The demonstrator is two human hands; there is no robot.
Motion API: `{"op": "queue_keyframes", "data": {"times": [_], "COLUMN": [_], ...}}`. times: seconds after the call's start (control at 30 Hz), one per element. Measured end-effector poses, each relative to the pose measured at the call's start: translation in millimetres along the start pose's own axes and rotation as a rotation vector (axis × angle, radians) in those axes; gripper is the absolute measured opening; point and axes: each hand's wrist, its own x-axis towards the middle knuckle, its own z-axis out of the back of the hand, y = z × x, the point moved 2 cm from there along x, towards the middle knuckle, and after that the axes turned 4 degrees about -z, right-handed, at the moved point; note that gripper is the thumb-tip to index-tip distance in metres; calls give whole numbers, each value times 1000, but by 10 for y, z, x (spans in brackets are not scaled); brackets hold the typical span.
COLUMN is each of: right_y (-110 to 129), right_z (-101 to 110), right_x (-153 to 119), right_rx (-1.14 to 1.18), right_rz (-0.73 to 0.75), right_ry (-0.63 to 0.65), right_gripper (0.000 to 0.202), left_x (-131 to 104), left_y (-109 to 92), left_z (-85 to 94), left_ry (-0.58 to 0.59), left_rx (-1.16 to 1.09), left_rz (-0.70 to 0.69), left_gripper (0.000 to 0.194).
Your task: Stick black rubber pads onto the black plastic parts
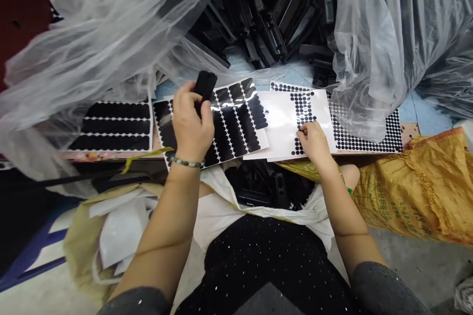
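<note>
My left hand (192, 123) is closed around a small black plastic part (206, 84), raised over a white sheet of large black stickers (225, 130) with scalloped edges. My right hand (315, 141) has its thumb and index finger pinched together at a white sheet (279, 125) bearing small round black stickers (303, 106). Part of that sheet is bare white backing. Whatever lies between the right fingertips, if anything, is too small to make out. A second sheet of round dots (388, 133) lies partly beneath, to the right.
Behind the sheets lies a heap of black plastic parts (269, 24), flanked by clear plastic bags (377, 29). More sticker sheets (114, 125) lie at left. A white sack (218, 182) below holds black parts (266, 187). A yellow woven sack (417, 187) stands at right.
</note>
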Motion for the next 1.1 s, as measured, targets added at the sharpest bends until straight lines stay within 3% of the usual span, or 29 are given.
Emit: {"op": "queue_keyframes", "data": {"times": [0.07,0.17,0.3,0.4,0.5,0.67,0.83,1.0,1.1], "right_y": [28,51,153,379,618,778,796,675,546], "right_z": [-25,-14,-36,-126,-184,-162,-163,-286,-362], "right_x": [42,43,-74,-226,-340,-358,-354,-288,-128], "right_rx": [-20,65,498,874,999,824,766,746,692], "right_rz": [-3,-16,-147,-183,-139,-5,61,-61,-125], "right_ry": [29,45,14,155,238,78,67,93,96], "right_gripper": [7,13,17,29,31,26,18,34,40], "left_x": [-173,-419,-628,-719,-778,-810,-839,-847,-718], "left_y": [-149,-267,-345,-400,-435,-447,-443,-352,-258], "left_z": [-92,-317,-566,-650,-683,-684,-684,-569,-470], "left_ry": [12,130,309,346,320,256,247,296,336], "left_rx": [-212,-563,-799,-832,-802,-783,-752,-635,-591], "left_rz": [131,422,598,579,501,396,352,284,295], "left_gripper": [18,27,32,32,33,33,29,32,37]}}
